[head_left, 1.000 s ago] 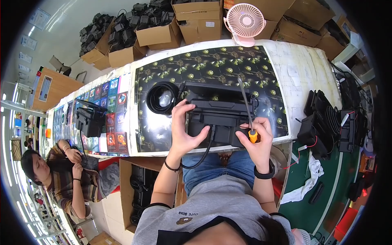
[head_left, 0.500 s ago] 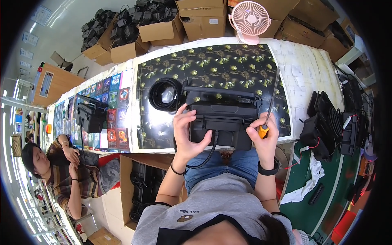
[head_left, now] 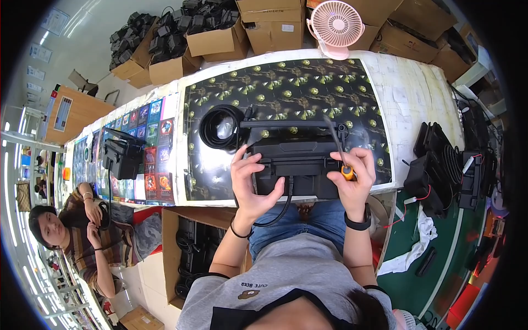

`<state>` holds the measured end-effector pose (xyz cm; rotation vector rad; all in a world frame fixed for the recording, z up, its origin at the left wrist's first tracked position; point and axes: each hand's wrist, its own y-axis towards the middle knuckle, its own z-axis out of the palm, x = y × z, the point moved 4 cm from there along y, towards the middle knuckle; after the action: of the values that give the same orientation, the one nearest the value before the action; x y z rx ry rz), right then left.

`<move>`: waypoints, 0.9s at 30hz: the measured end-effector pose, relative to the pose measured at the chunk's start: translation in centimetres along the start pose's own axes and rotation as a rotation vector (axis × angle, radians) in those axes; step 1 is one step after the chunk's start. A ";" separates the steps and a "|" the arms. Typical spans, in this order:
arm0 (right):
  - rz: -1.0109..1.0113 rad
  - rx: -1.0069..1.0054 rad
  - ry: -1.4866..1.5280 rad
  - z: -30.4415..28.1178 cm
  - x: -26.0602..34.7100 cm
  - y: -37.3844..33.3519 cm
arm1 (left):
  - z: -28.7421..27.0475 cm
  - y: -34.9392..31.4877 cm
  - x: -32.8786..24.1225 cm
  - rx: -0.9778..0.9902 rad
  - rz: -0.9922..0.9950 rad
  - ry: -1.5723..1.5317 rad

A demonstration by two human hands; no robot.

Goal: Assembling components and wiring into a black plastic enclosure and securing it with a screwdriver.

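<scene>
A black plastic box [head_left: 300,157] rests on the patterned mat before me, its handle bar [head_left: 291,124] along the far side. My left hand [head_left: 250,184] grips the box's left end, fingers over the edge and thumb on the near face. In my right hand [head_left: 355,176] is a screwdriver [head_left: 347,172] with an orange handle; its shaft points away from me, over the box's right end. That hand's fingertips are at the box's right corner. A coiled black cable [head_left: 221,127] lies left of the box, and a cable [head_left: 290,192] runs from its near face past my left wrist.
Another black box [head_left: 124,157] stands on the table at left, near a seated person [head_left: 99,236]. More black boxes [head_left: 432,176] and a white cloth [head_left: 412,247] lie on the green surface at right. A pink fan [head_left: 336,27] stands at the far edge; an open carton [head_left: 171,258] is below left.
The screwdriver has swung left, from beside the box to over its right end. My right fingers have shifted on its handle. The seated person's head has turned, and a cable shows in their hands.
</scene>
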<state>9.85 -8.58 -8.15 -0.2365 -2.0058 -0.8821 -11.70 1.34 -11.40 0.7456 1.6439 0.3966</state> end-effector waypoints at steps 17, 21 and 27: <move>0.329 0.102 0.295 1.1 -2.6 1.6 | 0.0 0.5 -1.0 0.046 -0.133 0.293; 0.360 0.149 0.325 1.2 -2.8 2.0 | 0.0 1.0 -1.0 0.123 -0.173 0.216; 0.357 0.167 0.365 1.3 -2.8 2.3 | 0.3 2.7 -1.9 0.202 -0.046 0.344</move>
<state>11.67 -5.60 -9.69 -0.3037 -1.6198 -0.4874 -10.63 2.07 -8.35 0.8209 2.0440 0.3427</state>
